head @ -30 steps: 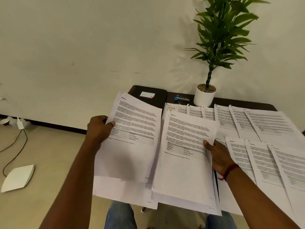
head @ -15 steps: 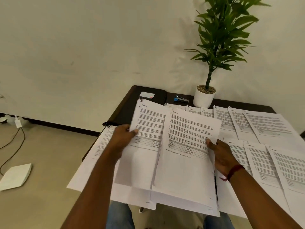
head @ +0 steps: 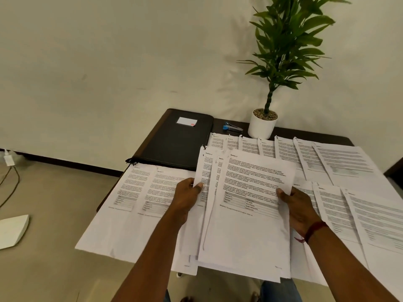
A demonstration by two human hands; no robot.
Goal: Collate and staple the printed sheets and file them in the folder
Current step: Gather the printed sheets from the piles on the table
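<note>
The light, floppy sheets (head: 246, 232) are pinched at their side edges by the left grip (head: 185, 201) and right grip (head: 301, 208), between which sagging and slipping are expected.

Lighting: dim, soft, even. Shadow: faint, cast left of green leafy potted plant (head: 283, 51) onto cream plaster wall (head: 109, 62). Edges: wide-angle bowing. Print on white paper sheets (head: 246, 232): softly blurred
</note>
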